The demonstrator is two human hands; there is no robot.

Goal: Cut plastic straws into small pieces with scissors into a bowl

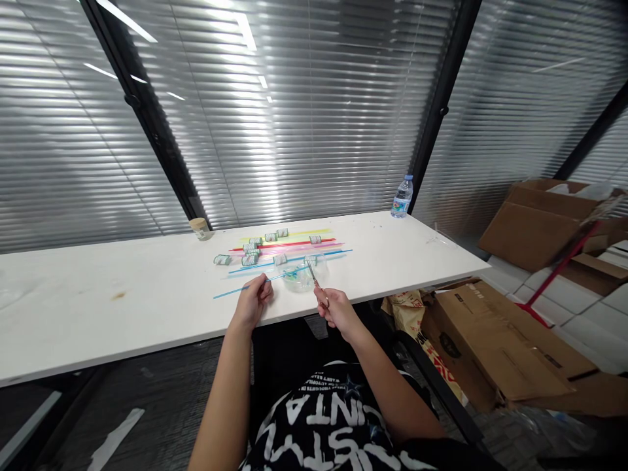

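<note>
My left hand (pixel 254 302) pinches a long blue straw (pixel 230 292) that lies slanted across the near edge of the white table (pixel 122 307). My right hand (pixel 335 309) grips small scissors (pixel 314 275), whose blades point up towards the straw's right end over a clear shallow dish (pixel 297 280). Beyond the dish lie more straws side by side: blue (pixel 338 252), pink (pixel 289 249), red (pixel 294 244) and yellow (pixel 309 233). Several small rolls of patterned tape (pixel 222 260) are scattered among them.
A water bottle (pixel 402 197) stands at the table's far right edge, and a small beige roll (pixel 199 227) at the back. Cardboard boxes (pixel 495 340) and a red-handled broom (pixel 559 271) crowd the floor to the right. Window blinds close off the far side.
</note>
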